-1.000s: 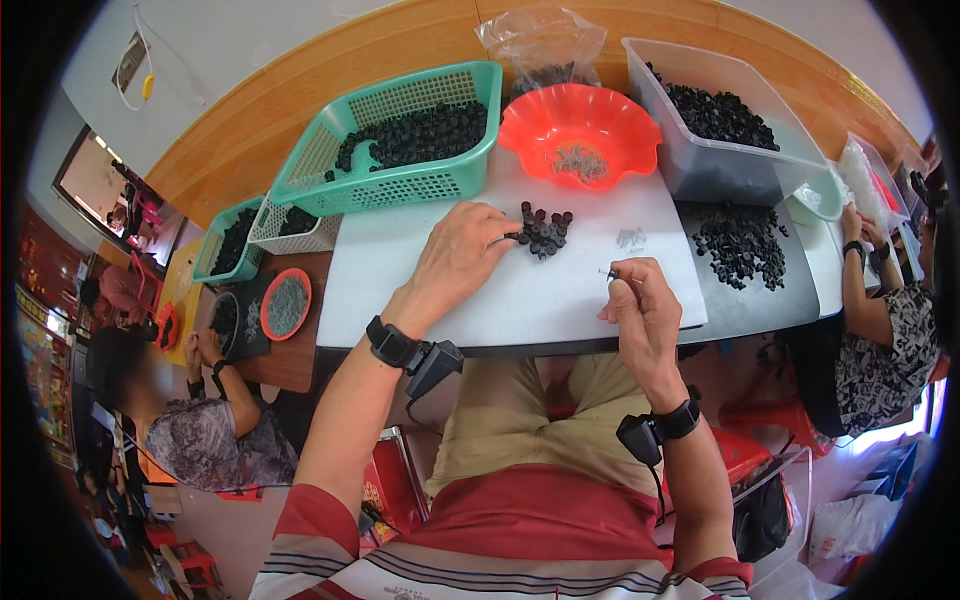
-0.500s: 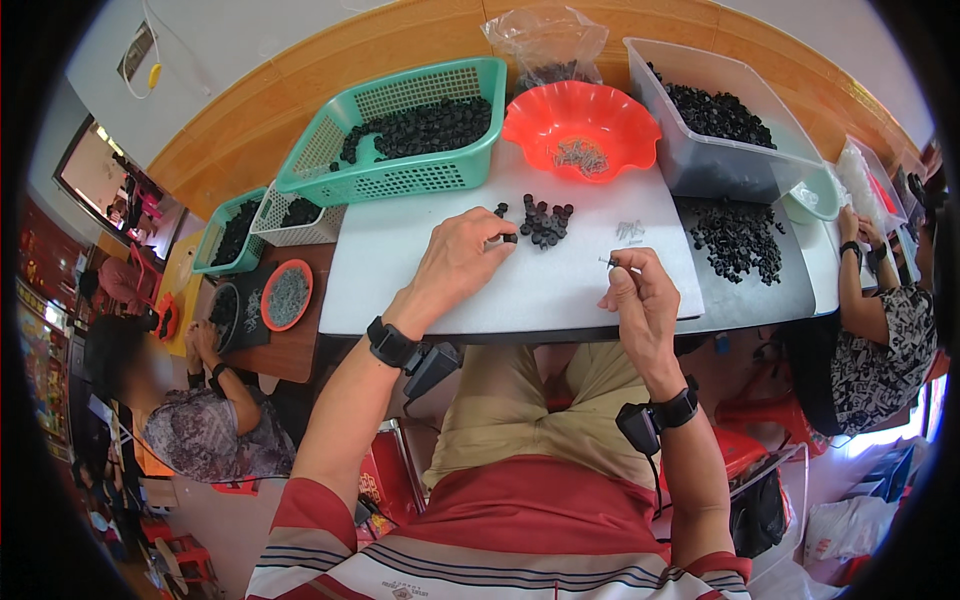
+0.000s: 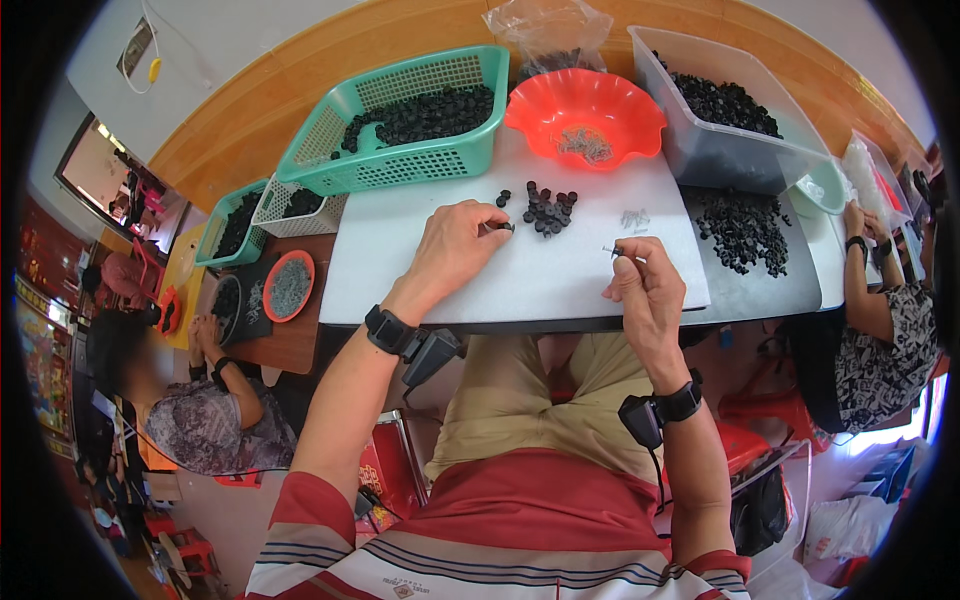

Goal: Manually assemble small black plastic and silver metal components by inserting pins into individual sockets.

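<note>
My left hand [image 3: 455,252] is over the white work surface [image 3: 400,288], thumb and forefinger pinched on a small black plastic cap [image 3: 508,228]. To the right, my right hand [image 3: 648,285] is closed on a screw [image 3: 609,250], whose thin metal shank points left from the fingertips; a dark bit sits at its inner end. Beyond my hands lies a cluster of black caps [image 3: 549,210], with a couple of loose ones [image 3: 503,198] beside it. A little heap of screws [image 3: 634,219] rests just past my right fingertips.
Along the back stand a green basket [image 3: 400,170] of black caps, a red scalloped bowl [image 3: 630,125] of screws and a clear bin [image 3: 740,165] of black parts. More black parts [image 3: 745,232] lie on a dark mat. People [image 3: 215,410] work at both sides.
The black cap in my left fingers has turned and is more covered by the fingertips. My right hand keeps its pinch on the screw. The whole view has shifted slightly.
</note>
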The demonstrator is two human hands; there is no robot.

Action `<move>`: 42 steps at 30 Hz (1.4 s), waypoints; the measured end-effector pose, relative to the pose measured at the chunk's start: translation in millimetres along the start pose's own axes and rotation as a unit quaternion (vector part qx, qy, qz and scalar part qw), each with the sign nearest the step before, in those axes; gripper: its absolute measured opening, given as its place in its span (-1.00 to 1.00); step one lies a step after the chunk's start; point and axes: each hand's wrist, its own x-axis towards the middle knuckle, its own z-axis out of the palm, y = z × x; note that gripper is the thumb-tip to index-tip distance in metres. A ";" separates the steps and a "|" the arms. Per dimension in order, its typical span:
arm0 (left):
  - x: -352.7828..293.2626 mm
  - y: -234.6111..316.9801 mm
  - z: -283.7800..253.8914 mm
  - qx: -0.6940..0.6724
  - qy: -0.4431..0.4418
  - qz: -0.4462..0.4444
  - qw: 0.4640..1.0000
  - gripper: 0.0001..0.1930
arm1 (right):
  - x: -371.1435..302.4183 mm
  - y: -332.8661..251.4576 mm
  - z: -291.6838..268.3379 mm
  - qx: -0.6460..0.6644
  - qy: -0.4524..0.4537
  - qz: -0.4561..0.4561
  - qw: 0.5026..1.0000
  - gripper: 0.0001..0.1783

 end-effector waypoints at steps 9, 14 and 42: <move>-4.7 -5.4 1.4 0.022 0.026 0.018 0.999 -0.74 | -0.2 -2.2 1.2 -0.002 0.003 -0.005 1.000 -0.85; -8.2 -1.7 -0.6 0.016 0.046 0.028 0.998 -0.75 | -0.9 -2.6 1.5 -0.006 0.007 -0.010 1.000 -0.85; -39.6 21.5 22.8 -0.539 -0.080 -0.109 0.832 -0.76 | -4.9 -9.7 2.2 -0.021 -0.006 -0.011 1.000 -0.87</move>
